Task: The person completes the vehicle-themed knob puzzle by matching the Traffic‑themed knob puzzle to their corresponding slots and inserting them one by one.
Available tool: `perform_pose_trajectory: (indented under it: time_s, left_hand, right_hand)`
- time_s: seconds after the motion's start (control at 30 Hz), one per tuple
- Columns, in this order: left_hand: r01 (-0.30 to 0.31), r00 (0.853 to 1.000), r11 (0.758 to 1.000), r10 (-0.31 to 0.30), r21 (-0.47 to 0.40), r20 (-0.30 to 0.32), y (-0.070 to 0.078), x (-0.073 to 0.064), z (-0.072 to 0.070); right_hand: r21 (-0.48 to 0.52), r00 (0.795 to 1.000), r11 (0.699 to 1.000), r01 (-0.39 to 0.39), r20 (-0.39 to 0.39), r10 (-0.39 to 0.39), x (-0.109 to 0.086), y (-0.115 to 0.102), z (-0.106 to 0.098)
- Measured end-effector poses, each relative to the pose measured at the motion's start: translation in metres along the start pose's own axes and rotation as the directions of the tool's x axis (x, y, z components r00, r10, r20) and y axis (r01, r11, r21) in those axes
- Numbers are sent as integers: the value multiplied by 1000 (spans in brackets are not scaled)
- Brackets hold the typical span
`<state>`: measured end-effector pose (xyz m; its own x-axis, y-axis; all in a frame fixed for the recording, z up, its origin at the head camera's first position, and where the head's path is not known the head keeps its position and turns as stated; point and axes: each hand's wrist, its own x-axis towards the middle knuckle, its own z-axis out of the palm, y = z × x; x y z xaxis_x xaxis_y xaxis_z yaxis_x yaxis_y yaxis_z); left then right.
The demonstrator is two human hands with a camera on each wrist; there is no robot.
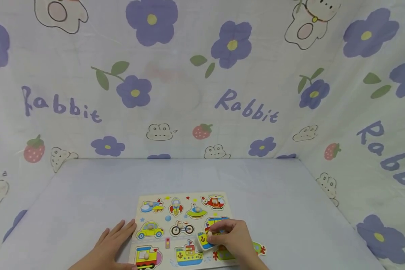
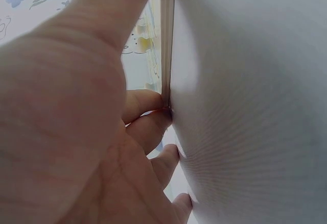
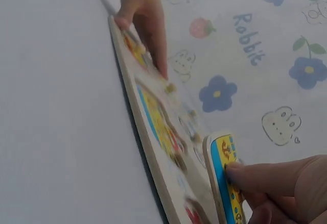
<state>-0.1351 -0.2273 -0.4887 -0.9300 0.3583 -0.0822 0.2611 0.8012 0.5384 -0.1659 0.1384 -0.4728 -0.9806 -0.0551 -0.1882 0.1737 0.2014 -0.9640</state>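
A wooden knob puzzle board (image 1: 162,242) with vehicle pictures lies on the table. My right hand (image 1: 234,240) pinches the ship puzzle piece (image 1: 204,240) by its knob and holds it tilted over the board. Beside it is the printed ship recess (image 1: 189,257). In the right wrist view the ship piece (image 3: 225,175) shows its blue and yellow face between my fingers and the board. My left hand (image 1: 106,247) lies with spread fingers along the board's left edge; in the left wrist view its fingertips touch the board's edge (image 2: 166,45) and the table.
Knobbed pieces sit in the board: airplane (image 1: 152,206), rocket (image 1: 176,207), flying saucer (image 1: 196,211), helicopter (image 1: 214,202), car (image 1: 150,230), bicycle (image 1: 182,227) and train (image 1: 146,257). A green piece with red fins (image 1: 259,248) lies past the right edge, partly behind my right hand. Patterned cloth (image 1: 175,93) walls surround the table.
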Motion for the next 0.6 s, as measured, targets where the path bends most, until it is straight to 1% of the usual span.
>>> perform_pose_trajectory:
  time_s: [0.1,0.13,0.3,0.43,0.6]
  left_hand:
    - [5,1000,1000,-5,-3,4,0,0,-1]
    - [-1,1000,1000,1,-2,4,1,0,-1]
    - [22,1000,1000,-22,-19,17,3,0,-1]
    - [23,1000,999,-23,-31,21,4,0,-1]
    - [30,999,999,-30,-37,25,2,-1,0]
  right_hand:
    - [1,1000,1000,-5,-16,5,-8,0,13]
    - [-10,1000,1000,-1,-21,1,-11,-1,17]
    - [-76,999,997,-3,-32,1,-21,-7,35]
    - [-96,1000,995,-7,-19,5,-24,-5,45]
    - [-139,998,989,-45,-54,38,-25,-3,56]
